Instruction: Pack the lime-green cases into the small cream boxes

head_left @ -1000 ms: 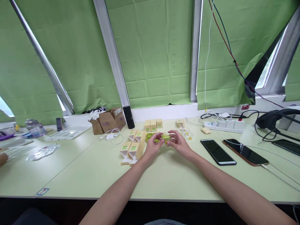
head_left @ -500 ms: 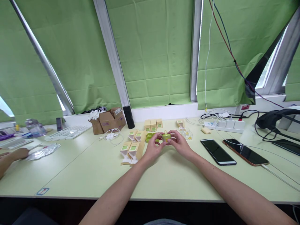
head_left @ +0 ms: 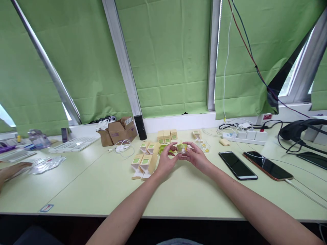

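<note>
A small clear container with a yellow-green lid (head_left: 182, 147) and a small loop on top is held up over the table. My left hand (head_left: 167, 159) grips it from the left with curled fingers and thumb. My right hand (head_left: 196, 155) closes on its right side, so both hands share the hold. Just behind my left hand lie green pieces (head_left: 162, 148), partly hidden by the fingers. To the left sit several small cream boxes with green labels (head_left: 144, 162), some with flaps open. Beyond my right hand is a clear tray with yellow spots (head_left: 204, 147).
Upright cream boxes (head_left: 167, 136) stand at the back. On the right lie a phone (head_left: 237, 165), a second phone (head_left: 268, 165) and a power strip (head_left: 244, 136). A cardboard box (head_left: 122, 131) and black cylinder (head_left: 140, 127) are behind. Another person's hand (head_left: 15, 169) is far left.
The green-lidded container has been turned between my hands, showing its clear lower part. My fingers have shifted around it. The other person's hand at far left has moved slightly.
</note>
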`<state>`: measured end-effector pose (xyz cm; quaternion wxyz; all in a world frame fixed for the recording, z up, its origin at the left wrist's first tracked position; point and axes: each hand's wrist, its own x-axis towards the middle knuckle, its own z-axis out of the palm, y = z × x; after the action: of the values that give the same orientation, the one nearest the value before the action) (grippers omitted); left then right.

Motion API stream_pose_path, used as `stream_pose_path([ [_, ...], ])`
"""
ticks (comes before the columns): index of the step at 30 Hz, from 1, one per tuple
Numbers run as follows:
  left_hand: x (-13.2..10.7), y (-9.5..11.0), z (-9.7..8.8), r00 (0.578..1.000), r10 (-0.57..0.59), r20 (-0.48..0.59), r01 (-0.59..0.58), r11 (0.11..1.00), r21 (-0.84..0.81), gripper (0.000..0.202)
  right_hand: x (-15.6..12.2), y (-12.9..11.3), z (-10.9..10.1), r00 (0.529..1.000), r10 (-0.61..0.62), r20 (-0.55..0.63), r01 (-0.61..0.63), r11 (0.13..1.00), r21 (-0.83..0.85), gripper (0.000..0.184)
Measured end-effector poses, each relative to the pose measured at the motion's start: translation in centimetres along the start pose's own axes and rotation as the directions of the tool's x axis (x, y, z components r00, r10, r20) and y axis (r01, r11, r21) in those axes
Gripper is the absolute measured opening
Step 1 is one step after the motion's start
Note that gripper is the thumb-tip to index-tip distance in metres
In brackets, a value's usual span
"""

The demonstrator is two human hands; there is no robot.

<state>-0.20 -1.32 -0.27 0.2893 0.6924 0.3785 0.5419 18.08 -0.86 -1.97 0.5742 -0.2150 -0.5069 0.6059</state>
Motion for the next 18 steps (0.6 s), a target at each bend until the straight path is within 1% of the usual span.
stream_pose_path([
  [7,-0.2,0.0,0.1,0.998,0.050,0.040,-0.048,0.998,-0.046,0.044,0.3,0.0,-1.1,0.999,0.049,-0.008,-0.048,0.992,0.121,0.050],
  [12,-0.3,0.0,0.1,0.997,0.062,0.044,-0.060,0.997,-0.047,0.042,0.4,0.3,-1.3,0.998,0.055,-0.009,-0.053,0.988,0.145,0.046],
  [18,-0.3,-0.1,0.1,0.998,0.055,0.043,-0.053,0.998,-0.044,0.040,0.3,0.0,-1.3,0.998,0.061,0.020,-0.064,0.980,0.191,0.041],
])
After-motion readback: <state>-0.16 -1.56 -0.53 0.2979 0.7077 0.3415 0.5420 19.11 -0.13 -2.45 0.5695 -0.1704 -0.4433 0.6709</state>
